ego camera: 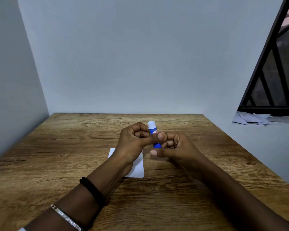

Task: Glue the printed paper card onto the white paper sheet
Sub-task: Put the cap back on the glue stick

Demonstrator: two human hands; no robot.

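Both hands raised over desk (57, 155) centre, sharing glue stick (154, 134). Left hand (133, 140) clasps upper barrel, thumb laid across label; right hand (175, 145) grips lower blue end, fingers curled. White cap still on, pointing far. White paper sheet (137, 165) flat on desk just under left wrist, partly hidden. Printed card not in view. Stick judged light, rigid, smooth plastic: hold barrel firm, pull or twist cap. Sheet thin, limp, slides easily; lift by edge or pin with fingertip while gluing.
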